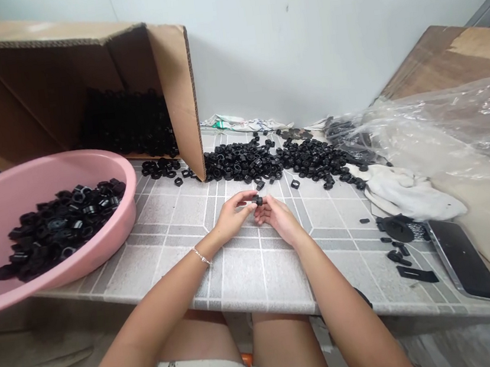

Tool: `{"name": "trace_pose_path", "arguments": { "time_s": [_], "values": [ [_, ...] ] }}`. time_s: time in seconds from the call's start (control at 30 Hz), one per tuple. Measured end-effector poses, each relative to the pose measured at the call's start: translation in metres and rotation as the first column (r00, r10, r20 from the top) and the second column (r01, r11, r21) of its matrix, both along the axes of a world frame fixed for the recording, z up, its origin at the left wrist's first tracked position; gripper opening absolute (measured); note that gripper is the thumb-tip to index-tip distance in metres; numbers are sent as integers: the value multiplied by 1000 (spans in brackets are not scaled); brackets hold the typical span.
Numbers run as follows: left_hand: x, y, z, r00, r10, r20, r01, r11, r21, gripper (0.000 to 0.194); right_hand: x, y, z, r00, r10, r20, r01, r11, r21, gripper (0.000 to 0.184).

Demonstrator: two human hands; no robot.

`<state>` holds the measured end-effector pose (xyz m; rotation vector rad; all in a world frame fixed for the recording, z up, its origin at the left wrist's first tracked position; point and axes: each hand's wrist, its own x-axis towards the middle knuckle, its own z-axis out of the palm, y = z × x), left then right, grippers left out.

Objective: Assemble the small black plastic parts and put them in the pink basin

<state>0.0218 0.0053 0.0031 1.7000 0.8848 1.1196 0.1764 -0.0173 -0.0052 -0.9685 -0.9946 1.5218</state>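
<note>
Between my two hands, over the middle of the table, is a small black ring-like plastic part. My left hand pinches it from the left with thumb and fingers. From the right, the fingertips of my right hand close on the same part; its far side is hidden by them. Just beyond my hands lies a long heap of similar black parts, with a single loose ring in front of it.
A pink basin of black parts stands at the left, before a cardboard box on its side with more inside. At the right lie a white cloth, a phone, small black pieces and clear plastic film. A wall rises behind.
</note>
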Motion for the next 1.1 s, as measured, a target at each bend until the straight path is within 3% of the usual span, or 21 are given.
{"name": "trace_pose_path", "arguments": {
  "time_s": [0.1, 0.23, 0.33, 0.6, 0.73, 1.0, 1.1],
  "values": [
    [2, -3, 3, 999, -39, 37, 40, 998, -46, 32, -7, -3, 3, 980, 114, -165, -122, 992, -35, 45],
    [6, -5, 3, 994, -27, 106, 40, 992, -120, 33, -16, -5, 6, 912, 101, -398, -144, 986, -79, 36],
    [8, -6, 2, 992, -23, 128, 45, 985, -169, 31, -17, -4, 5, 883, 122, -453, -178, 980, -84, 39],
    [8, -6, 4, 991, -8, 131, 30, 986, -165, 26, -14, -3, 5, 965, 53, -257, -68, 997, -48, 41],
    [7, -3, 3, 986, 47, 161, -25, 990, -137, 28, -5, -1, 10, 977, 16, -211, -28, 998, -54, 51],
    [4, -3, 4, 979, 123, 161, -104, 987, -123, 28, -8, -6, 9, 979, -109, -174, 122, 990, 67, 20],
    [3, -3, 5, 982, 142, 124, -127, 984, -122, 27, -9, -5, 6, 982, -132, -139, 146, 985, 95, 20]
  ]
}}
